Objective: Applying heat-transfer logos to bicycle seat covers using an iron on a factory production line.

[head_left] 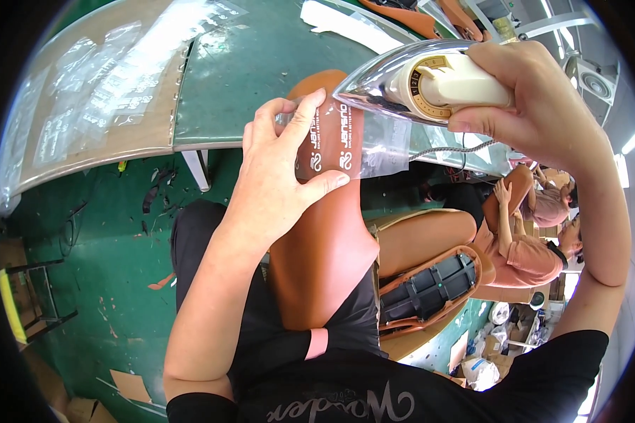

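Observation:
A long brown-orange padded seat (324,261) rests across my lap, its narrow end reaching the table edge. Clear film (384,151) with white print lies over that narrow end. With thumb and index finger spread, my left hand (271,158) holds the film down; its other fingers bend at the seat's left edge, partly hidden. My right hand (543,106) is closed round the cream handle of a clothes iron (402,77) with a shiny metal body. The iron's tip is over the film beside my left index finger; contact is hard to tell.
Clear printed film sheets (95,84) lie on the table (226,84) to the left. More seats, one showing its black underside (430,285), stand at my right. Beyond them sits another person (518,261). A cord (451,149) runs below the iron. Scraps litter the green floor (113,268).

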A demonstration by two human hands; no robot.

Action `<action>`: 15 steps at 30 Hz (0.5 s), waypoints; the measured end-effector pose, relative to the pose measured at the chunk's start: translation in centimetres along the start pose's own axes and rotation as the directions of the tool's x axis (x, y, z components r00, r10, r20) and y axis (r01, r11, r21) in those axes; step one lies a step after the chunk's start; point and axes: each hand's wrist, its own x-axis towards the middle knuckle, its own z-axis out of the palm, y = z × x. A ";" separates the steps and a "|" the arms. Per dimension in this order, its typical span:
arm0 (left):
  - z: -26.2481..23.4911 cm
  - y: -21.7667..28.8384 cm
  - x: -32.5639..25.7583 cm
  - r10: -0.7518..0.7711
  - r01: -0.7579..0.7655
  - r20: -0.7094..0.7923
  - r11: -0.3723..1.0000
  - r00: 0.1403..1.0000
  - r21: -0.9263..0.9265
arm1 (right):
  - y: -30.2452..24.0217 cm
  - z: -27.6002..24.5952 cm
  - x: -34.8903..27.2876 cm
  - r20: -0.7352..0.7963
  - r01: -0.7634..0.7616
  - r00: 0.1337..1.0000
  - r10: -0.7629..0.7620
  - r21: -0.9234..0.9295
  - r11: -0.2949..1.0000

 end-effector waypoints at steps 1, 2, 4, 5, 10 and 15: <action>0.0 0.0 0.0 0.001 -0.001 -0.001 1.000 1.000 0.000 | 0.0 0.0 0.0 -0.011 0.006 1.000 -0.006 0.017 1.000; 0.0 0.0 0.0 -0.005 0.005 0.002 1.000 1.000 -0.013 | 0.0 0.0 0.0 -0.011 0.006 1.000 -0.006 0.016 1.000; -0.1 0.0 0.0 -0.009 0.009 0.003 1.000 1.000 -0.026 | 0.1 0.0 0.1 0.029 -0.033 0.999 0.031 0.086 0.996; -0.1 0.0 0.0 -0.010 0.010 0.002 1.000 1.000 -0.027 | 0.0 -0.1 0.0 0.028 -0.033 0.999 0.031 0.084 0.996; -0.3 0.2 -0.1 -0.027 0.027 0.003 0.999 1.000 -0.032 | -0.2 -0.2 -0.4 0.046 -0.154 0.988 0.149 0.150 0.977; -0.3 -0.2 -0.3 -0.012 0.011 -0.019 0.999 1.000 -0.048 | 0.2 -0.2 -2.0 -0.050 -0.185 0.977 0.208 0.293 0.938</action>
